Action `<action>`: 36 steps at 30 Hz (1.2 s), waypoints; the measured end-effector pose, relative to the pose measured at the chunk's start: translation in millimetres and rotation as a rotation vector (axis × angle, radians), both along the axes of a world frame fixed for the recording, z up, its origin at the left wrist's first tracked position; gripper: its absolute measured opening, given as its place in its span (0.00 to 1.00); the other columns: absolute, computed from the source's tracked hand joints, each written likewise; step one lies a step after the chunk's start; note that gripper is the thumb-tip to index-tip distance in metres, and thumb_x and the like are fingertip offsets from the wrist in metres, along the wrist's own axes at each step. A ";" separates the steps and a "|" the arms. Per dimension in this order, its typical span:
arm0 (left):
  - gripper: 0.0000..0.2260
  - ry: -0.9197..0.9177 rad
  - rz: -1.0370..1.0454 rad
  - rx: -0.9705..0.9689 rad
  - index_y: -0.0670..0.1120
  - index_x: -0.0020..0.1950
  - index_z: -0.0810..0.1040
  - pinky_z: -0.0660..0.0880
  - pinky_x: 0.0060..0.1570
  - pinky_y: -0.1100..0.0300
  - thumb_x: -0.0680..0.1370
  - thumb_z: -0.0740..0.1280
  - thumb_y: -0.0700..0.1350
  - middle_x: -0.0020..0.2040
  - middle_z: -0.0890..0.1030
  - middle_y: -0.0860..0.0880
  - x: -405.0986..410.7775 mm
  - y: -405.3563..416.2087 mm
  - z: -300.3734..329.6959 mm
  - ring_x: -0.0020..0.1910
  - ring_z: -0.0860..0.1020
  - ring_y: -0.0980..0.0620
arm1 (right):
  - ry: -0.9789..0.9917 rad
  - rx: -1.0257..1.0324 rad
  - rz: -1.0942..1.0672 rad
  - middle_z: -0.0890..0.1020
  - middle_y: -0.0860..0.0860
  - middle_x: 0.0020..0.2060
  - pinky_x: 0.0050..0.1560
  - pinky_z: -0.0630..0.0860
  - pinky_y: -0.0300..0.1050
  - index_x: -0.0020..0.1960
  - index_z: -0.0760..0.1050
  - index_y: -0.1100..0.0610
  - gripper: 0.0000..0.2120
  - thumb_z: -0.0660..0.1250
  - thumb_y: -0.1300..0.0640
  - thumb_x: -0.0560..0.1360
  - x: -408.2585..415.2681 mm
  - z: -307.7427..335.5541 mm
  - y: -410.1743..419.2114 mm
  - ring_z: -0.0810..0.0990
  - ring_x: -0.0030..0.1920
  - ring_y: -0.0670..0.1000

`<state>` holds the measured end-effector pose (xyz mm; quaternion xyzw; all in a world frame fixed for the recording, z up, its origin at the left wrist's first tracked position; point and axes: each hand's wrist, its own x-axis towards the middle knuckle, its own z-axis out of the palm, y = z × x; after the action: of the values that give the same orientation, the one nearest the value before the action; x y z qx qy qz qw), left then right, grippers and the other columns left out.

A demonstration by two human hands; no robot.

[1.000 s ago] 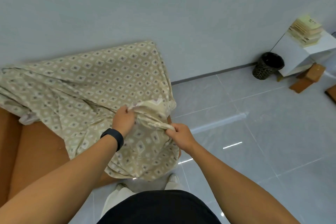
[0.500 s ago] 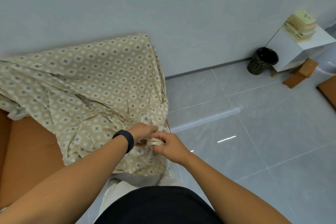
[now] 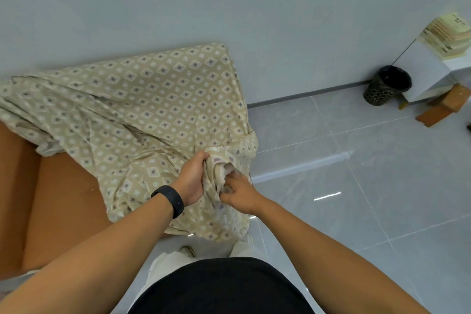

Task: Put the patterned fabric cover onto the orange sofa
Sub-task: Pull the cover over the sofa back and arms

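Two bare hands work one bunched corner of the beige diamond-patterned fabric cover (image 3: pixel 142 109), which lies draped over the back and the right end of the orange sofa (image 3: pixel 58 201), its hem hanging toward the pale grey tiled floor (image 3: pixel 356 199). The left hand (image 3: pixel 191 179), with a black wristband (image 3: pixel 170 200) on its wrist, has its fingers curled round a fold of the cloth; the right hand (image 3: pixel 239 195), just beside it at three o'clock, pinches the same gathered edge. Much of the sofa seat at eight o'clock lies uncovered. Well apart, at two o'clock, a dark patterned round bin (image 3: pixel 386 88) stands by a white cabinet (image 3: pixel 428 71) bearing a stack of books (image 3: pixel 446 33)
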<state>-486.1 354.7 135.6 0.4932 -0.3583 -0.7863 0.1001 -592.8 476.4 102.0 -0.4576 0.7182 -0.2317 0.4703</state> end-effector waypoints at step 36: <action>0.12 -0.026 -0.395 0.000 0.45 0.50 0.76 0.77 0.55 0.44 0.68 0.67 0.46 0.46 0.79 0.44 25.8 81.4 -28.2 0.47 0.79 0.44 | -0.448 1.070 -0.434 0.75 0.51 0.69 0.67 0.72 0.50 0.75 0.69 0.52 0.61 0.58 0.13 0.55 66.2 5.3 182.4 0.76 0.67 0.53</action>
<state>-460.3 436.1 107.4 0.4234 -0.4495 -0.7842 -0.0608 -526.6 658.7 107.3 0.0578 0.6952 -0.0201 0.7162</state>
